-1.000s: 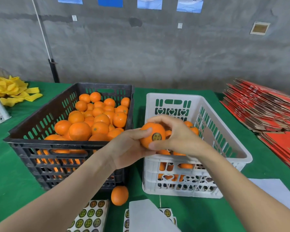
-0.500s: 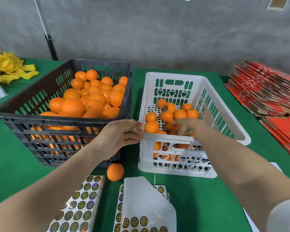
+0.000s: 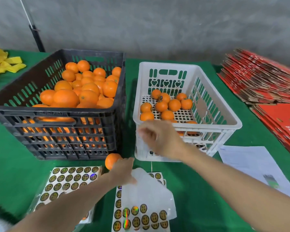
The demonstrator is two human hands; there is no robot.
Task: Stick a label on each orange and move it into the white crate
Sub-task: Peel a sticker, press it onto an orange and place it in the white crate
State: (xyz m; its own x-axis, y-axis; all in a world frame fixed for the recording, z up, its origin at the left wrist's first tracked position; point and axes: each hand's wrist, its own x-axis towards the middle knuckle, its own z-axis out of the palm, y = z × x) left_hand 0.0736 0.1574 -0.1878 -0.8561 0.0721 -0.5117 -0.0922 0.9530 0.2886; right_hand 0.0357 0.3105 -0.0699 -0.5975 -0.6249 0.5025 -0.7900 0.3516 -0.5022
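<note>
Picking up next fruit: reaching with left hand to loose orange on counter, just before black crate; fingers against it, grip not discernible. Right hand blurred before white crate, fingers loosely curled, seemingly empty. Next, likely: lift, then peel label off sheet.

Even, soft light; wide-angle bending at edges; right hand motion-blurred; label sheets glare.
</note>
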